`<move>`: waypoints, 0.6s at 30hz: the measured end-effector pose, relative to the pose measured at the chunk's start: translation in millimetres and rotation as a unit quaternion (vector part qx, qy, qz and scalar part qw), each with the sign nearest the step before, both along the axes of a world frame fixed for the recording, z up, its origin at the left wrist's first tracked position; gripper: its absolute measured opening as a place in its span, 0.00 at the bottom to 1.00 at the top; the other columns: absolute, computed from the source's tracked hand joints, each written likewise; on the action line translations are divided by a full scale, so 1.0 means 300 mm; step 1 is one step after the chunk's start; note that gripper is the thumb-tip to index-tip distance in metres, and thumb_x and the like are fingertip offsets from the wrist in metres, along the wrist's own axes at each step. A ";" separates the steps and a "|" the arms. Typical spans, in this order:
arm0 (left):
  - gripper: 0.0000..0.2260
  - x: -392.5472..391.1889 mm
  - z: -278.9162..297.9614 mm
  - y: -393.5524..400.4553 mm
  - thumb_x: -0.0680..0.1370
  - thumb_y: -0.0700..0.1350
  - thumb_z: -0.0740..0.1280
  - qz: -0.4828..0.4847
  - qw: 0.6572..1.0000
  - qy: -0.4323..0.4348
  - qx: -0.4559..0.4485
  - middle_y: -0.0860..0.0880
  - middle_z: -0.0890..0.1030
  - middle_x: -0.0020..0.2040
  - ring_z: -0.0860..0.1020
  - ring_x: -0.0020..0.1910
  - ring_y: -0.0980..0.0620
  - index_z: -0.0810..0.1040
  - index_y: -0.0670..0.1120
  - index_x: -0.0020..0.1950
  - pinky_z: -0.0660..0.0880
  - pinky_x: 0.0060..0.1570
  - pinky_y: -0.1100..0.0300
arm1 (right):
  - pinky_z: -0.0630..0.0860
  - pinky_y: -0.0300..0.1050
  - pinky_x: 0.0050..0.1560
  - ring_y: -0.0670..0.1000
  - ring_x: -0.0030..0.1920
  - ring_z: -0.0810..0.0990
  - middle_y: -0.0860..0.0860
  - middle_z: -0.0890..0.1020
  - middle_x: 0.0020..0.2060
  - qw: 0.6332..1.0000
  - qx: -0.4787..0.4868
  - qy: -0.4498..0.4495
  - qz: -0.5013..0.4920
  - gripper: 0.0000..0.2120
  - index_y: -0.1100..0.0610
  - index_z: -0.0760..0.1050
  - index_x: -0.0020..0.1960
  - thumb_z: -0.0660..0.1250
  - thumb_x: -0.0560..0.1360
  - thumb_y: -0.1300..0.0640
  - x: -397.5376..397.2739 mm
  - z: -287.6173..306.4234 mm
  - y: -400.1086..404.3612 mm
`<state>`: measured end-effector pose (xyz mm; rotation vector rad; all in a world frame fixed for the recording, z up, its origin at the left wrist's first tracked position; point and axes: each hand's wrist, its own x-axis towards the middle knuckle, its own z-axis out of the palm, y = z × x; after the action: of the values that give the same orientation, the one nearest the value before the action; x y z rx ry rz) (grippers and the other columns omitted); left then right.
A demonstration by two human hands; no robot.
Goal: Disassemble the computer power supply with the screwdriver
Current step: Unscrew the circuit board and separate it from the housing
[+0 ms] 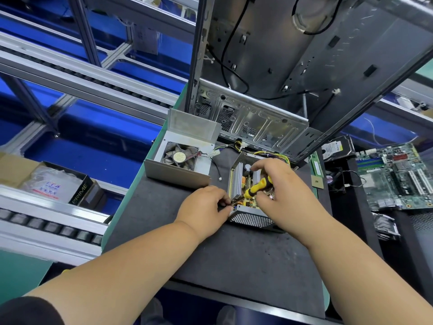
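Power supply (248, 216), its cover off, sits on the dark mat (234, 259) in front of you, with its perforated wall facing you and its heat sinks and yellow board exposed. Your right hand (288, 195) reaches over the open top, fingers curled around the yellow-and-black screwdriver (257, 186), which slants down toward the near left corner of the unit. Your left hand (203, 208) rests against that same corner, fingertips pinching at the metal edge; what sits between them is too small to tell. Just left of the unit lies the removed cover (180, 168) with its dusty fan (180, 157) facing up. Behind stands an open computer case (253, 123), and a green motherboard (396, 177) lies off to the right.
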<state>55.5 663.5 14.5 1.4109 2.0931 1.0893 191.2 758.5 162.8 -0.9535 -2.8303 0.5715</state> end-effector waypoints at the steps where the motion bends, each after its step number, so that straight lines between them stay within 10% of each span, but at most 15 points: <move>1: 0.03 0.002 0.000 -0.001 0.72 0.48 0.72 0.003 1.000 0.001 -0.001 0.59 0.73 0.39 0.70 0.38 0.58 0.80 0.53 0.44 0.74 0.42 0.59 | 0.67 0.33 0.41 0.42 0.47 0.71 0.37 0.72 0.50 1.000 0.012 -0.006 0.005 0.17 0.46 0.69 0.61 0.66 0.75 0.57 0.003 -0.002 0.002; 5: 0.03 0.006 0.008 -0.003 0.72 0.50 0.71 0.015 1.000 0.004 -0.008 0.61 0.72 0.37 0.71 0.37 0.64 0.80 0.55 0.44 0.67 0.38 0.67 | 0.64 0.38 0.33 0.42 0.38 0.72 0.41 0.74 0.36 0.998 0.052 -0.019 0.026 0.10 0.46 0.68 0.57 0.62 0.79 0.44 0.004 -0.002 0.020; 18: 0.04 0.003 0.031 0.000 0.70 0.46 0.74 0.032 0.998 -0.032 -0.039 0.58 0.77 0.37 0.75 0.35 0.61 0.82 0.54 0.41 0.73 0.38 0.64 | 0.59 0.36 0.31 0.39 0.33 0.68 0.41 0.68 0.32 0.998 0.021 0.002 0.065 0.07 0.49 0.70 0.57 0.64 0.80 0.51 0.008 -0.014 0.050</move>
<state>56.3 663.6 23.7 1.2657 2.1246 1.0507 193.7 773.5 158.6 -0.7651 -2.9031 0.5236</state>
